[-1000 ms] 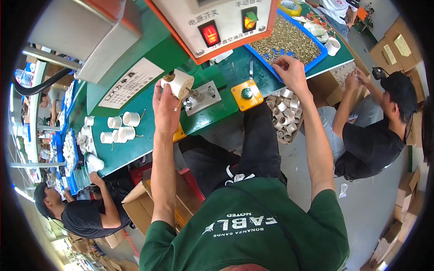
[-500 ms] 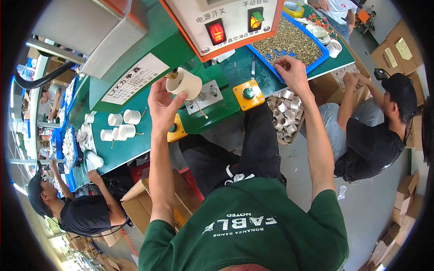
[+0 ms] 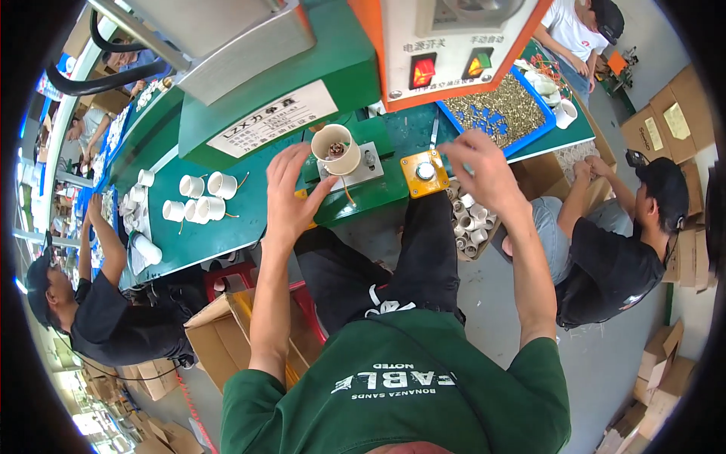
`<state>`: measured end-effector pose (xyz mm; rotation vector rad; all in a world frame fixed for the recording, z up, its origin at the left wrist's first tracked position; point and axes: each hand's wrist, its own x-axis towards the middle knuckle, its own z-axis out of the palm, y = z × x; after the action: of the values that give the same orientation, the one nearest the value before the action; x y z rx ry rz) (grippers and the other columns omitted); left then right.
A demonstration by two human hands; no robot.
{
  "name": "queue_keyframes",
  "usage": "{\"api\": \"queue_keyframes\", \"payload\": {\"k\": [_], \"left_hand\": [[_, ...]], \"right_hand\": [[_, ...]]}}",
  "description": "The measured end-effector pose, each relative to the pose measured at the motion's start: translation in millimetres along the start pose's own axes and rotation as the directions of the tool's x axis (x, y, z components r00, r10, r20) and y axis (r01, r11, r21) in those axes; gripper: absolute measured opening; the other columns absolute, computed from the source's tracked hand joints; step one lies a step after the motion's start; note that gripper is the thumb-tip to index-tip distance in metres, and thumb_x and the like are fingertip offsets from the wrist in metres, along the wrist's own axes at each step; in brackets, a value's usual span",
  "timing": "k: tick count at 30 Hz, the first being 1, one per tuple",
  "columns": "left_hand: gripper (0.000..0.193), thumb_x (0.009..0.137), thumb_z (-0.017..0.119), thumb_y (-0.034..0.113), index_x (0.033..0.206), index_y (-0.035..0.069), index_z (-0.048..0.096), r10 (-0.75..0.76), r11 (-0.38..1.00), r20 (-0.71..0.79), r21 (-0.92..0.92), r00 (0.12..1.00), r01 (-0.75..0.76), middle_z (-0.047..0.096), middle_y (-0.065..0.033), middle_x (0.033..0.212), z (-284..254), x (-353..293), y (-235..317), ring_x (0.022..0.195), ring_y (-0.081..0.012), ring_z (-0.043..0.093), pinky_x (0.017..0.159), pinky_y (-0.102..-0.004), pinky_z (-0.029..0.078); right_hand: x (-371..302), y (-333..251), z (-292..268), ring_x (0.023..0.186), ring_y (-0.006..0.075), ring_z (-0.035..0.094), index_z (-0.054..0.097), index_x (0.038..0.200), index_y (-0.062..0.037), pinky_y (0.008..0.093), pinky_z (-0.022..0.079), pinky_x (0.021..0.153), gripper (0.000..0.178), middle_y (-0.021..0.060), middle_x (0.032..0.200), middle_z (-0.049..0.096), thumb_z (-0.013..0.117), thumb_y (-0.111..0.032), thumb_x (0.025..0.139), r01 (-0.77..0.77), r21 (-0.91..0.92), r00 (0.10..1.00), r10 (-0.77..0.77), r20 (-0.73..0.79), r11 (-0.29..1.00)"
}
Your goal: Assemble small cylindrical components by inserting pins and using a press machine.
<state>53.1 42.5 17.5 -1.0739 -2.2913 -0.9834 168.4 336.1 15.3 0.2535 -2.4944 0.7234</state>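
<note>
A white plastic cup-shaped fitting (image 3: 333, 160) stands on the metal plate (image 3: 372, 172) of a green press, its opening facing up. Something small and brownish metallic shows inside it, too small to name. Beside the fitting, my left hand (image 3: 291, 193) has its fingers apart, the thumb close to the fitting's lower side; whether it touches cannot be told. To the right, my right hand (image 3: 488, 170) is raised with fingers stretched and slightly blurred, holding nothing visible. It is nearest to a yellow button box (image 3: 425, 172). A thin wire (image 3: 348, 192) hangs below the fitting.
More white fittings (image 3: 206, 209), some with wires, stand on the green table at left. A blue tray (image 3: 546, 130) of small brass-coloured parts lies at right. Below it is a box of white fittings (image 3: 475, 219). The press's control box (image 3: 448, 57) overhangs. Co-workers sit at both sides.
My left hand has loosened from the white fitting, which now stands upright on the plate. My right hand has moved from the parts tray down toward the yellow button box. The view has shifted slightly.
</note>
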Motion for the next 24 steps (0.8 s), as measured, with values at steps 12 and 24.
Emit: {"api": "queue_keyframes", "payload": {"k": [12,24], "left_hand": [[0.03,0.07,0.077,0.003,0.093,0.003,0.057,-0.008,0.998,-0.302,0.05,0.953,0.024,0.065,-0.0093,0.096,13,-103,-23,0.102,-0.032,0.062,0.096,-0.0539,0.043],[0.036,0.071,0.073,-0.002,0.097,0.006,0.049,0.075,0.997,-0.375,0.038,0.924,-0.066,0.059,-0.0095,0.097,23,-107,-40,0.099,-0.0309,0.061,0.093,-0.054,0.043]], "right_hand": [[-2,-15,1,0.081,0.0251,0.052,0.068,0.099,-0.0054,0.0362,0.045,0.072,0.035,0.0081,0.082,0.052,0.058,0.003,0.067,0.211,-0.203,0.943,-0.144,0.301,0.956],[22,-20,-3,0.078,0.0283,0.053,0.069,0.09,-0.0004,0.0376,0.046,0.069,0.02,0.0115,0.082,0.055,0.061,0.005,0.072,0.186,-0.107,0.922,-0.136,0.363,0.977]]}}
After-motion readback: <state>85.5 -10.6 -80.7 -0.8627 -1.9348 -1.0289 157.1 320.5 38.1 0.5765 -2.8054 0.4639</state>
